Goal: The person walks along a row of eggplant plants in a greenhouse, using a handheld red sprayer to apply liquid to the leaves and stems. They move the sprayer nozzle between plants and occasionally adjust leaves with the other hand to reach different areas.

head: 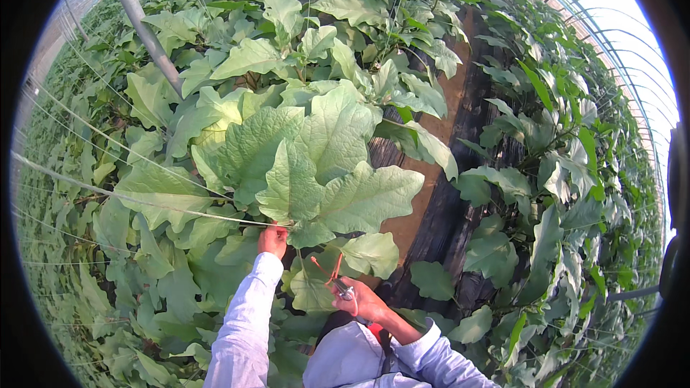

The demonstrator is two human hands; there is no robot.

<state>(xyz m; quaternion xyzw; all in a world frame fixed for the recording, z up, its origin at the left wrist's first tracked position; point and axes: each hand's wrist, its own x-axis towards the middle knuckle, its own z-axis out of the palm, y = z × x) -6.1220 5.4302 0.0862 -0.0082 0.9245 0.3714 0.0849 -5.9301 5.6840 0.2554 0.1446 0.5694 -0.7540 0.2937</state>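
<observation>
Broad lobed leaves of an eggplant plant (294, 180) spread right in front of me. My left hand (274, 241) is at its stem, fingers pinched around a white string (178, 209) where the string meets the plant. The leaves partly hide those fingertips. To the right and lower, my right hand (362, 300) grips a hand tool (344, 290) with a metal body and two spread orange arms. The tool's exact kind is unclear. Its arms point up towards the leaves, just below a drooping leaf (372, 254), apart from my left hand.
A metal pole (143, 24) leans at upper left. Several more strings cross the foliage on the left. Black plastic mulch (442, 226) and a strip of bare brown soil (418, 194) run between this row and another eggplant row (555, 199). Greenhouse hoops (620, 37) arch at far right.
</observation>
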